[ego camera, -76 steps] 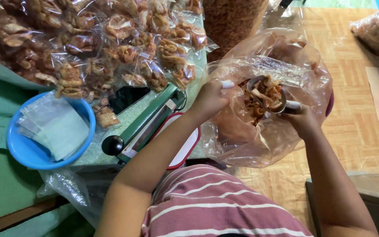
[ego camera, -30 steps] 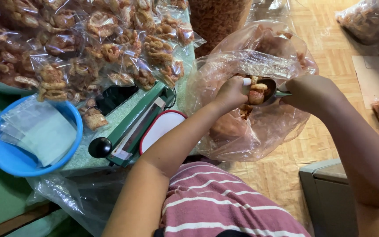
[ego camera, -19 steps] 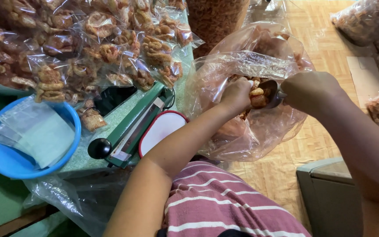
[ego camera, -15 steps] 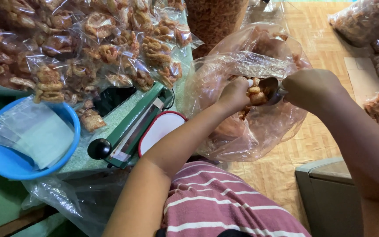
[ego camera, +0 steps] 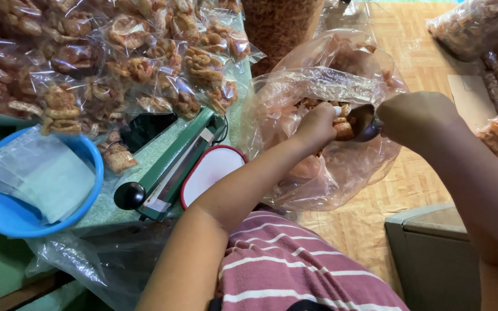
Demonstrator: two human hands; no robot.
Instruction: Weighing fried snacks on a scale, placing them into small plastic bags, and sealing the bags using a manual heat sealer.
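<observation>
The right hand (ego camera: 419, 118) is closed around the handle of a metal scoop (ego camera: 363, 122), whose bowl carries pieces of fried snack (ego camera: 341, 125) and sits inside the mouth of a large clear plastic bag (ego camera: 329, 173) standing on the wooden floor (ego camera: 410, 184) beyond the right edge of the surface (ego camera: 145, 164). The left hand (ego camera: 316, 125) is curled shut at the bowl of the scoop, fingers touching the snack pieces there; whether it also pinches a small bag cannot be told. Near the right edge of the surface lies a green heat sealer (ego camera: 174, 170) with a black knob (ego camera: 129, 196) at its near end, and just beside it, at the very edge, a white tray with a red rim (ego camera: 208, 173). Toward the near left corner stands a blue bowl (ego camera: 36, 222) holding a stack of small empty clear bags (ego camera: 41, 175). Across the far part of the surface is a heap of filled snack packets (ego camera: 116, 57). More bagged snacks (ego camera: 497, 63) lie on the floor at the far right, and a grey box (ego camera: 433, 253) stands near the person's right arm.
</observation>
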